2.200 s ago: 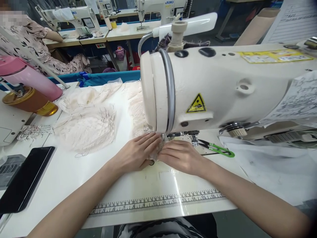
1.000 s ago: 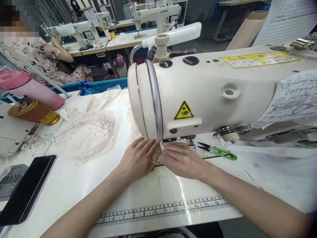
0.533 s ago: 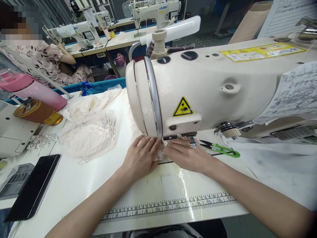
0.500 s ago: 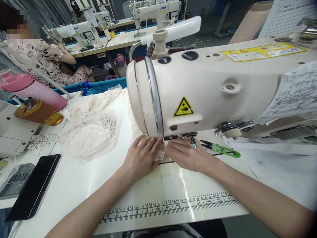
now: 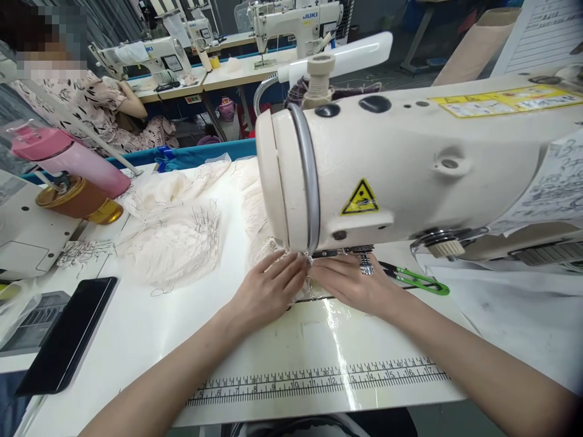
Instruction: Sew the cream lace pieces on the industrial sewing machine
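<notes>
Left hand [image 5: 268, 290] presses lace [image 5: 266, 246]; amber bottle [image 5: 77, 199] seemingly full.

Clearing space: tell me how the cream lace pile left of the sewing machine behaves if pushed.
The lace pile looks floppy and light: it lies crumpled, thread ends sticking out. Pushed, it would probably bunch and slide on the glossy table, not roll.

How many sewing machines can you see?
4. The big sewing machine in front; a left machine by the seated person; a small machine behind it; the JUKI machine at top. More may be hidden.
</notes>
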The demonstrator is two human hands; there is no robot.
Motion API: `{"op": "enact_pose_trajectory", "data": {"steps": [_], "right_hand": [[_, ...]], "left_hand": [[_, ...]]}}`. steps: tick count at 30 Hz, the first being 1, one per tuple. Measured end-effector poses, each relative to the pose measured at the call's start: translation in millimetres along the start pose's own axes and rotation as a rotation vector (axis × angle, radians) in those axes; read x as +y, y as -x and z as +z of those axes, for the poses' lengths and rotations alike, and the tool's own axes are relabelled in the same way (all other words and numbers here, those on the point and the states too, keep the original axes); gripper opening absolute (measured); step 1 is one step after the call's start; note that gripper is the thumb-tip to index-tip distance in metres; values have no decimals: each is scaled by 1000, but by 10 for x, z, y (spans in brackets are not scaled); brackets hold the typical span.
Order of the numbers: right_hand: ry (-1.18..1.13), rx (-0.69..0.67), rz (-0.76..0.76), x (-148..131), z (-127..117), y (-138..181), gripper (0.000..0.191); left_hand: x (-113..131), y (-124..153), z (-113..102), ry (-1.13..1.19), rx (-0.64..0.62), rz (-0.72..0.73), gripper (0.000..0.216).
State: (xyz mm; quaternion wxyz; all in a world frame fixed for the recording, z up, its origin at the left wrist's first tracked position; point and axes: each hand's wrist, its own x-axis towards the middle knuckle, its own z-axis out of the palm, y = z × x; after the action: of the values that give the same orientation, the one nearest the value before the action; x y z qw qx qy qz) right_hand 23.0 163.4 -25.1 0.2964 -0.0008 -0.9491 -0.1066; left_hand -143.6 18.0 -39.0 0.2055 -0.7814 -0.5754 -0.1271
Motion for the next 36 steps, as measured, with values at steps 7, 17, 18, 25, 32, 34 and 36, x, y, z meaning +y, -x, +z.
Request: {"op": "enact_pose_trajectory", "data": {"steps": [7,17,18,25,32,34,36], "right_hand": [[-295,12,-12,-42,167,53,19],[-362,-12,66,-83,249,86,23],[-363,-16,73,-81,252,84,24],[-373,-65,96,-30,249,64,23],[-287,-6,131,-8,217,58,19],[-230,0,183,-27,221,76,19],[-166,-1,230,-38,234,98,19]], "left_hand": [[-42,30,14,72,16,-4,23],[-63,2,-3,69,-25,-67,21],[-62,1,-5,67,-24,-74,22],[-56,-8,-3,39,-28,-101,24],[-54,11,21,5,-51,-89,32],[-53,14,24,-10,-54,-81,33],[-56,16,25,-20,-54,-69,33]]}}
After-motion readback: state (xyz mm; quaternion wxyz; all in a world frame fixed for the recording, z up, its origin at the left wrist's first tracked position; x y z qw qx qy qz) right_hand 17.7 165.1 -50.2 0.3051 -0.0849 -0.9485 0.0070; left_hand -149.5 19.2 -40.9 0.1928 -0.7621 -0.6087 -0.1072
